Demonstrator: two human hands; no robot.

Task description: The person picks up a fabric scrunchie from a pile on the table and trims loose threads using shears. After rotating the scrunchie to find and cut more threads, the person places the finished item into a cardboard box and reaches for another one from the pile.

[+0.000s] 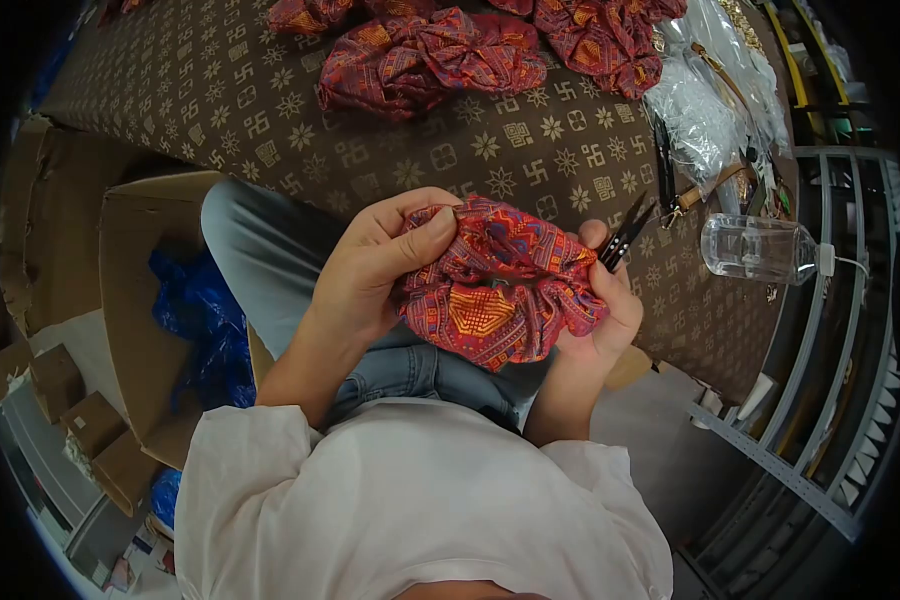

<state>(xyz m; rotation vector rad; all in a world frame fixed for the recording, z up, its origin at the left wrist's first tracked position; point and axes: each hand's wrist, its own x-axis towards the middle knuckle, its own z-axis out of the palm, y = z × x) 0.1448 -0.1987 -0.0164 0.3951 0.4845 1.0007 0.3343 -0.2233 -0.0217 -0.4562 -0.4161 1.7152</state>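
Observation:
A red scrunchie (pixel 485 315) with a woven-style orange and blue pattern is stretched between my two hands over my lap. My left hand (pixel 370 255) is closed on its left side, thumb pressed on the gathered fabric. Closed at the other end, my right hand (pixel 615 305) pinches the fabric and also holds slim black tweezers (pixel 620 245), their two pointed tips angled up and away. A small gap shows in the middle of the ring. Several similar scrunchies (pixel 430 65) lie bunched on the brown patterned cloth (pixel 390 165) beyond my hands.
Clear plastic bags (pixel 710 110) and a tan strap (pixel 700 190) lie at the right. A clear bottle (pixel 760 248) with a thin spout is near the metal rack (pixel 820 400). At my left stands an open cardboard box (pixel 125 300) holding blue plastic (pixel 210 310).

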